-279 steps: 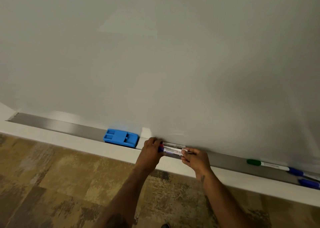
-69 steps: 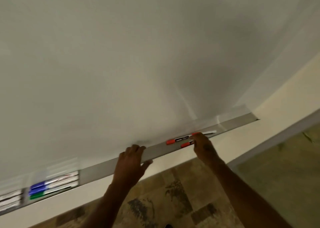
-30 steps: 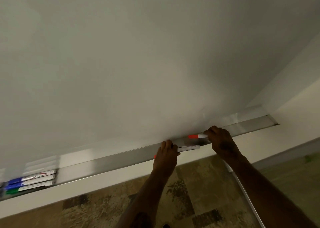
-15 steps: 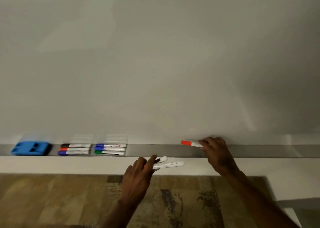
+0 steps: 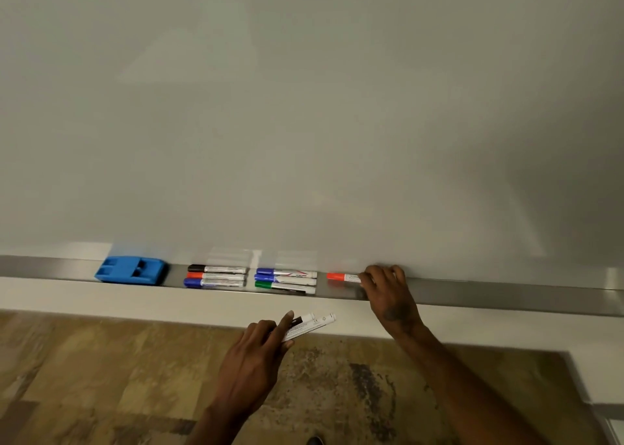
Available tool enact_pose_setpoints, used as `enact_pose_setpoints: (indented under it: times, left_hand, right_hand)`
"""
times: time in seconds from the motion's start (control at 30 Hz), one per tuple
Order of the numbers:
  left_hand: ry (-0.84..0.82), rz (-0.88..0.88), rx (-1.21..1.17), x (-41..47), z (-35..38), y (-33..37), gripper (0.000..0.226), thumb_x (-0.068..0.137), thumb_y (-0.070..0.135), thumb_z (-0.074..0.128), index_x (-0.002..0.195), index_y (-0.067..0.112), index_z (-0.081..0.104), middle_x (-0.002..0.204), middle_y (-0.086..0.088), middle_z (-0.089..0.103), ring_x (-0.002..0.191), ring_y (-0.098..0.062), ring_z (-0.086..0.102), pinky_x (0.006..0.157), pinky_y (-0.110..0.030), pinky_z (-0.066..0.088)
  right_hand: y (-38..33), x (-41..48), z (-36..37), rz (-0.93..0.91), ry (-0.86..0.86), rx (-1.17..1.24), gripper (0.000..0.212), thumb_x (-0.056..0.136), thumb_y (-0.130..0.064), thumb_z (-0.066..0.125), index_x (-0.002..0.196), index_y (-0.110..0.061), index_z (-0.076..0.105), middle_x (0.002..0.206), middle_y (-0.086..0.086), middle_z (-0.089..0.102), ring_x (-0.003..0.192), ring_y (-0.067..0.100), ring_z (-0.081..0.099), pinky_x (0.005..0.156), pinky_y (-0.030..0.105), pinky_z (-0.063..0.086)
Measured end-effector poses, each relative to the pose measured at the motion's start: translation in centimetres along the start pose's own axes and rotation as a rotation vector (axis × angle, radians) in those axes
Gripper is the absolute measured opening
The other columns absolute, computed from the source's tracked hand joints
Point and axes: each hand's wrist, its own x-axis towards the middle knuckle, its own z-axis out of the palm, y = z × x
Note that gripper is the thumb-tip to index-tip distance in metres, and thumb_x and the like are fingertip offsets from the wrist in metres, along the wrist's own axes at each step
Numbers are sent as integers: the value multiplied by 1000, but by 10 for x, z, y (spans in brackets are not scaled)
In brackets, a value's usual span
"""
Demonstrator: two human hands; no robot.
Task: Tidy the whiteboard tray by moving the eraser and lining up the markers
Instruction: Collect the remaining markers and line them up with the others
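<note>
Tray [image 5: 506, 294]: long brushed-metal channel under glossy whiteboard [image 5: 304, 107].
Eraser [image 5: 131, 270]: 1, blue moulded plastic block, at tray's left.
Markers, cylindrical, white barrels: 3 in first group [image 5: 216, 276], 3 in second group [image 5: 285, 280], stacked parallel in tray.
Right hand [image 5: 388, 292]: curled round orange-capped marker [image 5: 342, 277] lying in tray.
Left hand [image 5: 256, 353]: pinching 2 loose markers [image 5: 309, 324] below tray, over mottled floor [image 5: 101, 377].

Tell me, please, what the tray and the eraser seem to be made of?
Tray: probably brushed metal, grey with a dull sheen and soft reflections of the markers. Eraser: likely moulded plastic, uniform bright blue, matte, with recessed grip slots on top.
</note>
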Motion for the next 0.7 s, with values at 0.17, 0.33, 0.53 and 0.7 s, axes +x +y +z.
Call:
enact_pose_setpoints:
  times: [0.17, 0.33, 0.53, 0.7]
  left_hand:
    - [-8, 16, -43, -8, 3, -22, 54, 101, 47, 19, 144, 21, 37, 99, 1, 61, 74, -9, 53, 62, -19, 46]
    - [-35, 15, -82, -10, 5, -29, 53, 101, 48, 19, 144, 23, 35, 100, 0, 62, 74, -9, 54, 62, -20, 47]
    - [-67, 23, -50, 6, 11, -21, 56, 99, 48, 21, 143, 19, 40, 102, -3, 64, 78, -10, 59, 63, -21, 51]
    - [-42, 129, -60, 52, 24, 8, 55, 93, 37, 51, 143, 20, 38, 104, -6, 64, 81, -14, 60, 64, -25, 52]
  right_hand:
    - [-11, 2, 5, 39, 19, -44, 28, 91, -13, 44, 88, -9, 71, 80, 9, 68, 73, 26, 65, 78, 40, 53]
    - [-11, 5, 10, 67, 30, -93, 27, 88, -15, 45, 84, -10, 71, 76, 7, 68, 71, 26, 64, 79, 40, 45]
    - [-25, 11, -14, 290, -54, 261, 14, 88, -20, 65, 95, -9, 71, 88, 6, 69, 79, 22, 64, 69, 32, 53]
    - [-44, 7, -50, 840, -599, 1201, 32, 93, -42, 55, 120, -28, 61, 99, -8, 68, 71, 5, 69, 53, 14, 48]
